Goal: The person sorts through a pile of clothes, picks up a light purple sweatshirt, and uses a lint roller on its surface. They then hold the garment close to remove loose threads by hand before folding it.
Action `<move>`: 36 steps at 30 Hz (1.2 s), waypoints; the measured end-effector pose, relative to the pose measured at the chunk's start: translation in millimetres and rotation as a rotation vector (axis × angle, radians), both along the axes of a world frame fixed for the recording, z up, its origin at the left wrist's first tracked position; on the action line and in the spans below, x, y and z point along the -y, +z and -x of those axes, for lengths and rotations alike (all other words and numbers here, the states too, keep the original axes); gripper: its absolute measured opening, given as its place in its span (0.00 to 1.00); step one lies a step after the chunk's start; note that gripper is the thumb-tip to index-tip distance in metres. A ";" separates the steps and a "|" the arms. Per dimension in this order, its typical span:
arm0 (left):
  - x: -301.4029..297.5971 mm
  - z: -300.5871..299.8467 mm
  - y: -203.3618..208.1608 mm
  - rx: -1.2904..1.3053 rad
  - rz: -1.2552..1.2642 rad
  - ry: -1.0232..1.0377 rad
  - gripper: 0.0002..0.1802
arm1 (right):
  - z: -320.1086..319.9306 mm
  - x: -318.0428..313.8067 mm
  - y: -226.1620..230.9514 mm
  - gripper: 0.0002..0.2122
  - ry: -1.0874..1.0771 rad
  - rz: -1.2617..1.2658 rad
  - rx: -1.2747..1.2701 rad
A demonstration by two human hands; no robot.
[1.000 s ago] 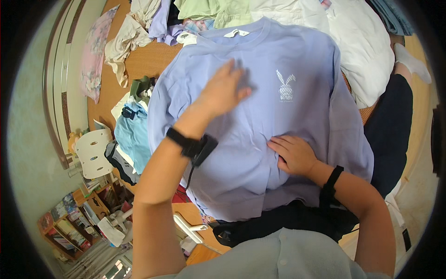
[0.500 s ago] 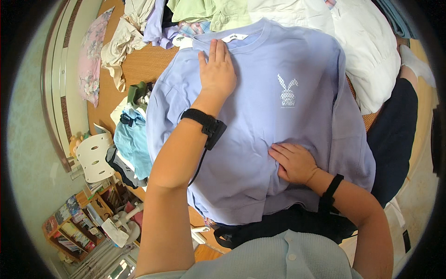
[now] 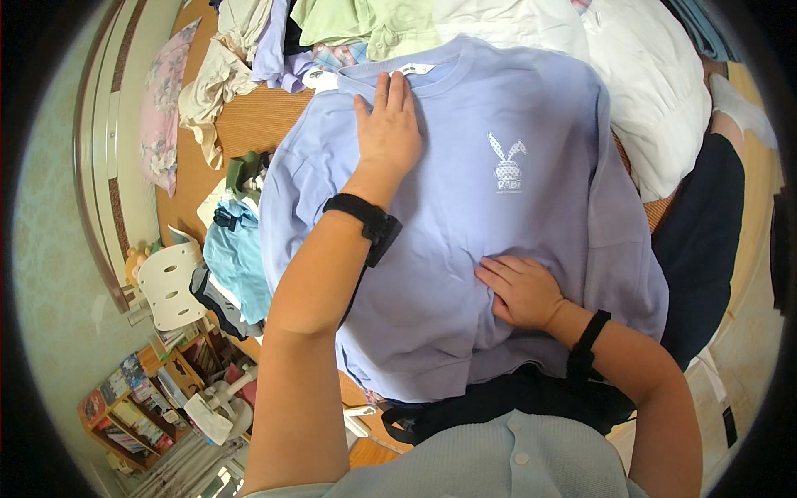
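A lavender sweatshirt [image 3: 432, 183] lies spread out in front of me, its neckline at the far side and its hem close to my body. A white rabbit print [image 3: 508, 166] shows on its chest. My left hand [image 3: 388, 124] rests flat on the cloth just below the collar, fingers pointing away from me. Lower down and to the right, my right hand [image 3: 521, 290] also lies flat on the front, fingers stretched toward the left. Neither hand grips the fabric. Black straps circle both wrists.
White garments [image 3: 647, 91] lie at the far right, a pale green garment [image 3: 365, 25] at the back. Blue and dark clothes [image 3: 239, 253] are heaped on the left, near a white chair [image 3: 172, 284]. A bookshelf [image 3: 137, 407] stands at the lower left.
Both hands keep their places on the sweatshirt. The whole view has shifted very slightly; nothing was taken up or let go.
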State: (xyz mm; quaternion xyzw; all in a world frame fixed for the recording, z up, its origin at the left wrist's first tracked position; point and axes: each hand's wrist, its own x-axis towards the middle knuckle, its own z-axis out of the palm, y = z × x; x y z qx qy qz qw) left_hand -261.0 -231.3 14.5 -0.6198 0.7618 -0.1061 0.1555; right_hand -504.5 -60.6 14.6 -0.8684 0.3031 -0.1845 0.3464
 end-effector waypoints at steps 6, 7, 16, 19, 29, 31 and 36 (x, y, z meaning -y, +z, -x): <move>0.1 -2.2 1.2 0.034 -0.028 0.010 0.38 | -0.3 -0.5 -0.3 0.19 0.001 -0.015 0.012; 0.3 -2.4 0.7 0.039 -0.023 0.004 0.38 | -0.2 -0.5 -0.9 0.19 0.001 -0.014 0.017; 0.2 -2.8 0.4 0.043 -0.016 -0.007 0.37 | -0.9 -1.9 -3.0 0.19 0.001 -0.033 0.004; -0.1 -2.2 2.2 0.038 -0.030 0.001 0.37 | -0.8 -1.1 -1.7 0.19 0.004 -0.036 0.002; 0.3 -1.8 0.1 0.026 -0.031 0.002 0.38 | -0.8 -0.7 -0.6 0.20 0.013 -0.041 -0.025; 0.9 -1.6 0.4 0.019 -0.038 0.007 0.37 | -0.7 -0.1 0.0 0.20 0.014 -0.039 -0.023; 1.1 -0.7 2.1 0.007 -0.053 0.011 0.38 | -1.0 -0.6 -1.4 0.20 0.008 -0.030 -0.016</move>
